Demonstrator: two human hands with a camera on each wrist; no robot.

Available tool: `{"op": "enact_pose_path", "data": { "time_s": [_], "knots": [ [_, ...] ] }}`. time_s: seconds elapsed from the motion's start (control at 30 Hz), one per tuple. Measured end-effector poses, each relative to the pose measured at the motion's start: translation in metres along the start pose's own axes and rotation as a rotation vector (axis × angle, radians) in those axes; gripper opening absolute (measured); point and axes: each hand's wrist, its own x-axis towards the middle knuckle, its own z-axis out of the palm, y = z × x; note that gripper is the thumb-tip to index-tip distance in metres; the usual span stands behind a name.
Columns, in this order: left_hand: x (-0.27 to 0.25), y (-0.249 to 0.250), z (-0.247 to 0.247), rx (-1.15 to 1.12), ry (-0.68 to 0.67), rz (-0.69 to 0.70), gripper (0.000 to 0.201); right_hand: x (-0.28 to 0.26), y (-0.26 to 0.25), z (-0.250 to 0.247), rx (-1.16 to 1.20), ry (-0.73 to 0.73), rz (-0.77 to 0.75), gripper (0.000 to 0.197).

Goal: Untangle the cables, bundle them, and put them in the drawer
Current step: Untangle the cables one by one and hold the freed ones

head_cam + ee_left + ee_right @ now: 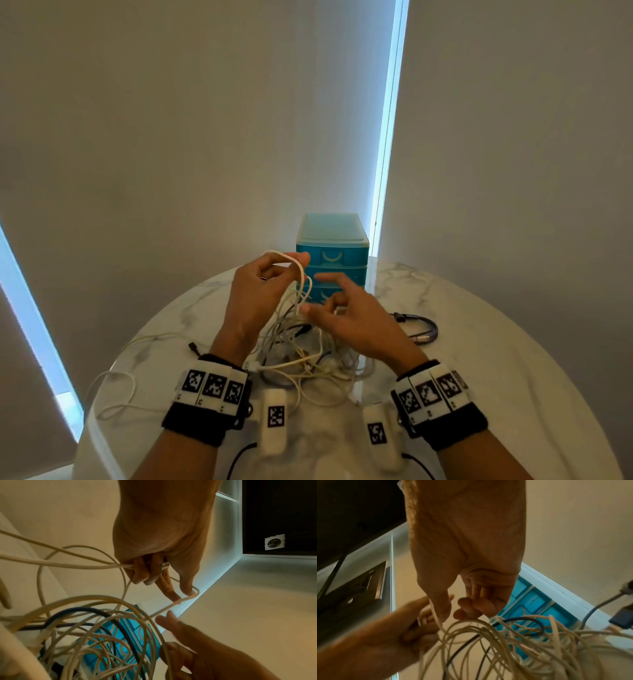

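A tangle of white and dark cables lies on the round marble table before a blue three-drawer unit whose drawers are closed. My left hand is raised above the pile and grips a white cable; its loop hangs from my thumb and index finger. In the left wrist view the left hand has its other fingers curled round the same strand. My right hand hovers just right of the hanging strands, with its fingers loosely curled and nothing held between them; a strand runs beside the thumb.
A separate coiled dark grey cable lies on the table to the right. A loose white cable trails toward the left table edge, and a small black plug lies near my left wrist. A wall stands close behind the drawer unit.
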Motion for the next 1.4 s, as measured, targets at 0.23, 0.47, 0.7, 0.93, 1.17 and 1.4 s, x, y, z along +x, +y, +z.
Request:
{"op": "enact_pose_path", "data": {
  "time_s": [0.23,0.47,0.7,0.93,1.17,1.4],
  "knots": [
    [0.008,0.002,-0.01,0.19,0.247,0.153,0.056,0.027,-0.017,0.007,0.245,-0.038,0.116,0.029],
    [0.01,0.005,-0.022,0.178,0.266,0.199,0.036,0.038,-0.032,0.002,0.639,0.321,0.232,0.016],
    [0.021,-0.026,-0.031,0.64,0.147,0.036,0.07,0.039,-0.071,-0.042,0.892,0.914,-0.11,0.034],
    [0.015,-0.027,-0.011,0.654,-0.2,0.045,0.075,0.096,-0.125,-0.028,0.645,0.447,-0.211,0.047],
    [0.011,-0.039,-0.035,0.235,-0.097,-0.156,0.034,0.067,-0.115,0.033,-0.241,-0.321,-0.399,0.028],
    [0.015,-0.019,-0.028,0.192,-0.027,-0.156,0.07,0.048,-0.035,0.004,0.136,0.134,-0.144,0.026]
  ]
}}
